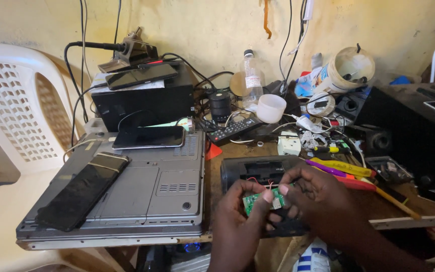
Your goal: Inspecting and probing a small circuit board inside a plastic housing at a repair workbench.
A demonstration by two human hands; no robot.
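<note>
Both my hands meet low in the middle of the view over a small green circuit board (pixel 260 200). My left hand (pixel 240 211) grips its left end between thumb and fingers. My right hand (pixel 315 194) pinches its right end, fingertips on the top edge. Thin red and white wires run from the board up into a black plastic casing (pixel 255 168) lying open on the wooden bench just behind my hands. A black part (pixel 285 227) sits under my hands, mostly hidden.
An upturned grey laptop (pixel 142 194) lies at left with two dark phones (pixel 84 189) (pixel 149 137) on it. Behind stand a black box (pixel 144 103), remote (pixel 232 129), plastic bottle (pixel 251 78) and white cup (pixel 271 107). Screwdrivers (pixel 343 167) lie at right; white chair (pixel 11 116) far left.
</note>
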